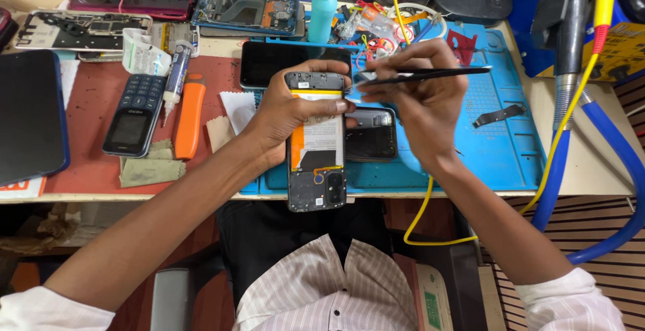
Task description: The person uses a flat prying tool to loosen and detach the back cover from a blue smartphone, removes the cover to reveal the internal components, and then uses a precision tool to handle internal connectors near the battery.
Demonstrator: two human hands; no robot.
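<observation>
- the opened black smartphone with its back cover off, white-and-orange battery showing [316, 144], is held upright over the near edge of the blue silicone repair mat [497, 150].
- the left hand [285, 113] is wrapped around the phone's upper left side, thumb pressed across the battery.
- the right hand [423, 96] pinches slim black metal tweezers [420, 75], tips at the phone's top edge.
- the phone looks light and stiff, but its bare board and battery seem fragile; the frame edges are likely the safest grip.
- left, on the red mat [94, 129]: a dark keypad phone [133, 113] and an orange-handled tool [190, 116].
</observation>
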